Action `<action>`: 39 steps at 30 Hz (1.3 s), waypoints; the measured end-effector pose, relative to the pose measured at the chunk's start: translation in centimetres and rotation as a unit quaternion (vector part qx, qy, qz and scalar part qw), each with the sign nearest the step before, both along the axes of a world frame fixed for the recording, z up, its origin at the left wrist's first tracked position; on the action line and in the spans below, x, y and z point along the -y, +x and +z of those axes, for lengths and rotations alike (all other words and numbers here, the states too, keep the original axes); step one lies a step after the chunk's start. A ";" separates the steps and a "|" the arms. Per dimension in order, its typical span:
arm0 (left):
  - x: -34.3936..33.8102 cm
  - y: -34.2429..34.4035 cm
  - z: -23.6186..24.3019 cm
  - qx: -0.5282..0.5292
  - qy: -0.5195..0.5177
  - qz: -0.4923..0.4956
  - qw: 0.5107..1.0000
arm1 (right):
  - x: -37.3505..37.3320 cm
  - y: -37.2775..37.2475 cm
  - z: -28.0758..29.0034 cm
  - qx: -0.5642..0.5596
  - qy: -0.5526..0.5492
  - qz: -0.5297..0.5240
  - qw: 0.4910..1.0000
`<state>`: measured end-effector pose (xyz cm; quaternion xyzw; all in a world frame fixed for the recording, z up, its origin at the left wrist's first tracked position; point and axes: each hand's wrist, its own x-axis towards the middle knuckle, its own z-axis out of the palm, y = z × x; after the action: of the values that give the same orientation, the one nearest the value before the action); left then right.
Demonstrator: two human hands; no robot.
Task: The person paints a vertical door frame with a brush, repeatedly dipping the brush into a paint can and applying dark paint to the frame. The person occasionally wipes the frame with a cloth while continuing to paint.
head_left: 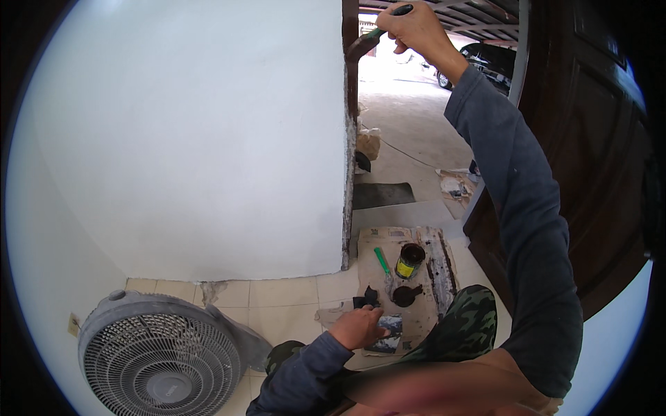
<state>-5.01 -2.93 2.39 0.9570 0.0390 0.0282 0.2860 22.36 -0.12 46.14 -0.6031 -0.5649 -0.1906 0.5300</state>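
High at the top, my right hand (414, 28) is closed around the handle of a paintbrush (399, 11). Its brown-stained bristles touch the dark brown door frame (351, 62) at the wall's edge. My left hand (357, 328) is low, over the edge of a stained cardboard sheet (371, 239). Its fingers look partly spread, beside a dark scrap (366, 298) and a small picture-printed piece (390, 336); no held thing shows. On the cardboard stand an open paint can (410, 262) with dark brown paint, its paint-covered lid (403, 297), and a green-handled tool (381, 260).
A grey floor fan (166, 367) stands at lower left beside the white wall (208, 139). To the right is a dark panelled door (590, 139), swung open. Past the doorway lie a dark mat (383, 195) and a parked black car (489, 66).
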 end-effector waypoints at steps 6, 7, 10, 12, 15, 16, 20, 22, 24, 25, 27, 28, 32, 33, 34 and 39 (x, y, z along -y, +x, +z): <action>0.2 0.0 0.8 -0.058 0.000 0.003 0.998 | -0.1 0.2 0.3 0.006 0.009 0.015 1.000; 0.2 0.0 0.9 -0.056 -0.002 0.002 0.998 | -0.1 0.2 0.3 0.007 0.009 0.015 1.000; 0.3 0.0 0.9 -0.052 -0.003 0.001 0.999 | -0.1 -0.1 0.6 0.005 0.013 -0.001 1.000; 0.3 0.1 0.7 -0.047 -0.001 -0.001 0.999 | -0.1 -0.2 0.9 0.015 0.001 -0.005 1.000; 0.3 0.1 0.5 -0.041 0.003 -0.001 0.999 | -0.2 -0.2 1.4 0.011 0.002 -0.018 1.000; 0.3 0.1 0.4 -0.041 0.004 0.000 0.999 | -0.4 -0.2 1.5 0.006 0.005 -0.024 1.000; 0.2 0.1 0.6 -0.048 0.003 0.004 0.999 | -0.6 -0.1 1.8 0.007 0.018 0.009 1.000; 0.3 0.1 0.7 -0.049 0.002 0.006 0.999 | -0.6 -0.2 1.8 0.011 0.029 0.022 0.999; 0.4 0.0 0.8 -0.049 0.004 0.006 0.999 | -0.5 -0.3 2.0 0.009 0.025 -0.004 1.000; 0.4 0.0 0.9 -0.048 0.006 0.006 0.999 | -0.4 -0.3 2.0 0.009 0.023 -0.016 1.000; 0.4 0.0 0.9 -0.047 0.007 0.005 0.999 | -0.4 -0.4 2.2 0.013 0.024 -0.005 1.000; 0.3 0.0 0.9 -0.047 0.006 0.003 0.999 | -0.3 -0.5 2.2 0.015 0.024 0.001 1.000; 0.3 0.0 0.7 -0.039 -0.004 0.002 0.999 | -0.5 -0.5 2.6 0.019 0.029 -0.021 0.999; 0.2 0.0 0.6 -0.039 -0.003 0.002 0.999 | -0.5 -0.5 2.6 0.015 0.032 -0.024 0.999; 0.2 0.0 0.6 -0.039 -0.002 0.002 0.999 | -0.6 -0.6 2.7 0.011 0.034 -0.026 0.999; 0.2 0.1 0.4 -0.042 0.000 -0.002 0.999 | -0.5 -0.7 2.9 0.012 0.042 -0.024 0.999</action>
<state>-4.92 -3.13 2.79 0.9574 0.0494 -0.0121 0.2844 21.64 0.41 49.07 -0.5914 -0.5479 -0.2338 0.5434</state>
